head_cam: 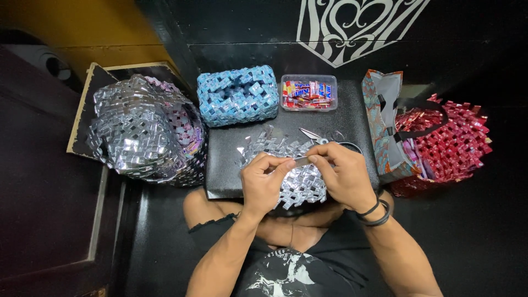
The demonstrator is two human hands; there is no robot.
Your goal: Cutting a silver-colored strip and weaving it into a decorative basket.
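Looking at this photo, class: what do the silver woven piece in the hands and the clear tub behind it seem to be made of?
Silver woven piece: apparently folded foil-like wrapper strips, shiny and creased, interlocked in zigzags; foil or metallised plastic, unclear. Both hands, left and right, pinch a strip at its top edge.
Clear tub: seemingly transparent plastic, since the red wrappers inside show through.

woven box [237, 96] left of tray [308, 93]; scissors [314, 136] before tray.

Silver woven piece [297, 181], blue woven basket [237, 96], red woven bag [456, 143], black board [231, 165]
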